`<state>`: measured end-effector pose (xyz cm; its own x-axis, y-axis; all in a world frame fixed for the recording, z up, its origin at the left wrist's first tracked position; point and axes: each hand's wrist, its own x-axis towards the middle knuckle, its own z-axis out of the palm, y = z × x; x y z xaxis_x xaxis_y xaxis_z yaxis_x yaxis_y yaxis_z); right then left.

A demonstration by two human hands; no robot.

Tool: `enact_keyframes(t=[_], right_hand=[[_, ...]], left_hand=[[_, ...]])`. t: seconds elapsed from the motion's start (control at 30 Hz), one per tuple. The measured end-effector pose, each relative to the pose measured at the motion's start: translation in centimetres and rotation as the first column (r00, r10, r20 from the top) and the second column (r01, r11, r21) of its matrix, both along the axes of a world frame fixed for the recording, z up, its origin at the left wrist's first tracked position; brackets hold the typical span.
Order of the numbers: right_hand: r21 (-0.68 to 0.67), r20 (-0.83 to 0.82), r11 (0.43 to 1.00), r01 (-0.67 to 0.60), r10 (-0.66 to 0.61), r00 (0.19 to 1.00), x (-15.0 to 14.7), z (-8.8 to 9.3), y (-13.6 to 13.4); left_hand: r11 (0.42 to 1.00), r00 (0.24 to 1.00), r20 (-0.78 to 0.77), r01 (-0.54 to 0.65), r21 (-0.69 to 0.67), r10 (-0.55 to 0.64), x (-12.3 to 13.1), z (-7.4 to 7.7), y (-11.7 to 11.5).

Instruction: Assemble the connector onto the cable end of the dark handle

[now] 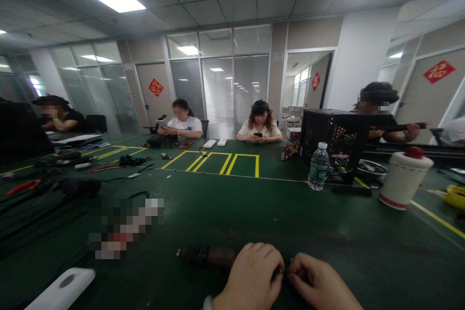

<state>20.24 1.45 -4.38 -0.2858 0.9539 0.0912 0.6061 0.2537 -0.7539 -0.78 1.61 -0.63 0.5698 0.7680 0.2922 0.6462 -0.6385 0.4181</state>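
At the front of the green table, my left hand [254, 273] is closed, thumb and fingers pinched around a tiny metallic bit too small to name. Close to its right, my right hand [319, 278] is also closed, its fingertips pressed together and almost meeting the left ones. Whatever sits in the right fingertips is hidden. A dark cylindrical tool [203, 255] with a stepped, narrow tip lies on the table pointing left. Its right end disappears behind my left hand, so I cannot tell whether the hand touches it.
A white device [61, 290] and a blurred-out item [127, 232] lie at left, near cables and red-handled pliers [23, 187]. A water bottle [318, 167], black computer case [334, 143] and white cup [405, 179] stand at right. Several people sit around the table.
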Motion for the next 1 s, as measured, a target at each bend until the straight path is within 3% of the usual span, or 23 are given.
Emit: enact_keyframes(t=[0.27,0.5,0.73,1.0], right_hand=[[-0.012,-0.002,1.000,-0.013,0.013,1.000,0.1,0.0,0.0],[-0.019,-0.020,1.000,-0.022,0.021,1.000,0.0,0.1,0.1],[-0.023,-0.009,1.000,-0.011,0.011,1.000,-0.1,0.4,-0.1],[-0.054,-0.004,0.998,-0.031,0.031,1.000,-0.1,1.0,-0.3]], left_hand=[[0.990,0.998,0.016,0.055,0.129,-0.058,-0.1,-0.7,0.2],[0.994,0.997,0.058,0.040,0.100,-0.046,-0.3,-0.7,0.2],[0.993,0.999,-0.005,0.039,0.116,-0.038,-0.3,0.4,-0.3],[0.996,0.998,0.070,-0.011,0.086,0.005,-0.1,0.6,-0.7]])
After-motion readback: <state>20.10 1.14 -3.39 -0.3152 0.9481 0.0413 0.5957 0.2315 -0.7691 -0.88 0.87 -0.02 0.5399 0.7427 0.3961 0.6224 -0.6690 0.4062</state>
